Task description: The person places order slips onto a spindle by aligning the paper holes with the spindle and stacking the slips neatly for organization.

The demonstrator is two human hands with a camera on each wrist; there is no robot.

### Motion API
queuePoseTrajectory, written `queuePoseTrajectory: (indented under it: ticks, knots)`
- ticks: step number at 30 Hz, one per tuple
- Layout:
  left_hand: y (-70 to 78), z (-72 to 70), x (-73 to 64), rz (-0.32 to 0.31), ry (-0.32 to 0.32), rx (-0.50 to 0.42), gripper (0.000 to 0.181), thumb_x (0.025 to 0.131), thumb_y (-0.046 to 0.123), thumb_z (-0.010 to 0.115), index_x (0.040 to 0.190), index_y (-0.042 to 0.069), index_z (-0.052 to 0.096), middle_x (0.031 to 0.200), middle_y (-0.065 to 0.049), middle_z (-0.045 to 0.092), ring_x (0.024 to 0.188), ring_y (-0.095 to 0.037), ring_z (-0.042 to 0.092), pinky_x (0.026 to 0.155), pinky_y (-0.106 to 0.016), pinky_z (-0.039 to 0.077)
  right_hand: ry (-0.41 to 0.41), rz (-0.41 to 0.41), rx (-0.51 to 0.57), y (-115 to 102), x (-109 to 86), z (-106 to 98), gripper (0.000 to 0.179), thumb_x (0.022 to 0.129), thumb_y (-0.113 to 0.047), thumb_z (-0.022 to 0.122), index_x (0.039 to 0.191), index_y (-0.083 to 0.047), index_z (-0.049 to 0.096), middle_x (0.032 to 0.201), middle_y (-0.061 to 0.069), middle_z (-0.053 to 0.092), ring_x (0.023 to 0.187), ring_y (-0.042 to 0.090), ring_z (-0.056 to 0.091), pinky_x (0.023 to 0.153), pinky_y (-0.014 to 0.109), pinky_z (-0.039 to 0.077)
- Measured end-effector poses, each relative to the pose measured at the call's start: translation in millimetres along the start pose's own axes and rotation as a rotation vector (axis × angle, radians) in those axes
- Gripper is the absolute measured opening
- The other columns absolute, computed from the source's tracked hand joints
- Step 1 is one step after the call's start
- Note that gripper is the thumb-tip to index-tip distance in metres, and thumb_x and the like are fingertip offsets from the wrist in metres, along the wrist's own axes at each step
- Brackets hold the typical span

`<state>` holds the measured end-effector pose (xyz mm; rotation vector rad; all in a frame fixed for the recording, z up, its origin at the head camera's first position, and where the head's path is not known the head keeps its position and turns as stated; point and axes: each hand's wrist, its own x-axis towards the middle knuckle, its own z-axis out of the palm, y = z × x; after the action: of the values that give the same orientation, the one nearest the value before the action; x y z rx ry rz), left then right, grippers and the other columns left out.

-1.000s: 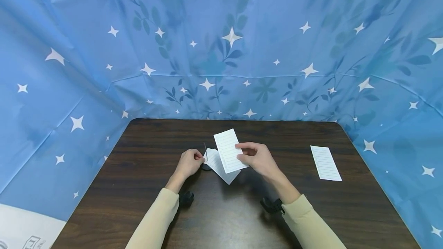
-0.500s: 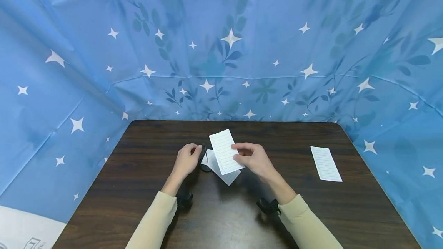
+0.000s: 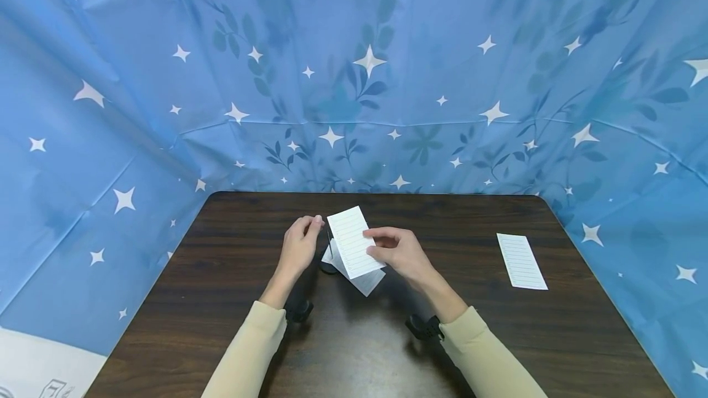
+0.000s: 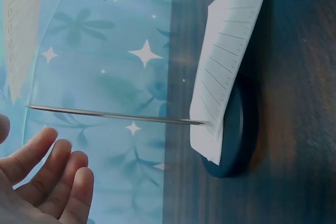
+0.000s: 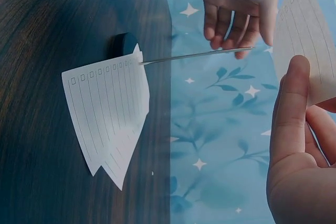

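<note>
My right hand (image 3: pixel 402 254) pinches a white lined checklist sheet (image 3: pixel 352 239) between thumb and fingers, raised above the table. Beside the sheet, my left hand (image 3: pixel 296 250) holds nothing; in the left wrist view its fingers (image 4: pixel 62 177) bend loosely near the tip of a thin metal spike (image 4: pixel 113 115). This paper spike stands upright on a round black base (image 4: pixel 239 135). Several checklist sheets (image 5: pixel 107 111) are pierced on it, low by the base and fanned at different angles. In the right wrist view the held sheet (image 5: pixel 302 30) is apart from the spike.
Another lined sheet (image 3: pixel 522 261) lies flat at the right of the dark wooden table (image 3: pixel 232 220). A blue star-patterned cloth (image 3: pixel 431 66) hangs behind the table. Something white with printing (image 3: pixel 47 364) shows at the lower left.
My right hand has moved slightly left with the sheet, closer to the spike. My left hand has risen from the lower part of the spike up to beside its tip.
</note>
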<state>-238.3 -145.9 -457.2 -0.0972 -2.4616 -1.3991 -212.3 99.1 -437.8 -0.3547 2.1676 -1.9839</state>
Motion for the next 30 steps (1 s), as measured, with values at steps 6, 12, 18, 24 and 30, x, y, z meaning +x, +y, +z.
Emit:
queuePoseTrajectory:
  ticks: [6, 12, 18, 24, 30]
  knots:
    - [6.2, 0.9, 3.2, 0.01, 0.011, -0.057, 0.034, 0.103, 0.034, 0.061, 0.105, 0.003, 0.074, 0.101, -0.012, 0.067, 0.09, -0.027, 0.058, 0.082, -0.042, 0.046, -0.023, 0.0, -0.015, 0, 3.2, 4, 0.033, 0.09, 0.002, 0.072, 0.122, 0.002, 0.07, 0.116, 0.019, 0.068, 0.087, 0.023, 0.063, 0.071, 0.031, 0.054]
    - [4.1, 1.7, 5.6, 0.024, 0.026, -0.093, 0.023, 0.098, 0.024, 0.069, 0.098, 0.002, 0.075, 0.094, -0.011, 0.07, 0.084, -0.024, 0.06, 0.077, -0.037, 0.048, -0.034, -0.002, -0.012, 3, 6.9, 7, 0.032, 0.09, 0.003, 0.072, 0.122, 0.0, 0.071, 0.115, 0.017, 0.068, 0.087, 0.024, 0.065, 0.071, 0.031, 0.055]
    - [4.8, 1.8, 6.5, 0.018, 0.026, -0.116, 0.02, 0.098, 0.02, 0.069, 0.095, 0.001, 0.075, 0.089, -0.011, 0.07, 0.079, -0.023, 0.058, 0.072, -0.035, 0.046, -0.057, -0.01, -0.003, 6, 7.1, 8, 0.032, 0.091, 0.001, 0.072, 0.122, 0.002, 0.07, 0.115, 0.018, 0.067, 0.089, 0.025, 0.065, 0.072, 0.03, 0.055]
    - [3.7, 1.6, 5.6, -0.003, 0.024, -0.1, 0.02, 0.098, 0.019, 0.068, 0.096, 0.001, 0.074, 0.09, -0.011, 0.07, 0.079, -0.023, 0.057, 0.071, -0.035, 0.045, -0.069, -0.009, -0.009, 7, 7.4, 10, 0.033, 0.092, 0.0, 0.072, 0.124, 0.005, 0.068, 0.115, 0.02, 0.068, 0.088, 0.021, 0.065, 0.072, 0.03, 0.054]
    - [1.3, 2.1, 5.0, -0.003, 0.022, -0.077, 0.02, 0.099, 0.02, 0.067, 0.097, 0.001, 0.074, 0.091, -0.012, 0.07, 0.079, -0.024, 0.058, 0.071, -0.035, 0.045, -0.055, 0.024, -0.06, 7, 7.2, 12, 0.032, 0.092, -0.001, 0.071, 0.124, 0.004, 0.069, 0.114, 0.017, 0.069, 0.085, 0.02, 0.063, 0.071, 0.032, 0.052]
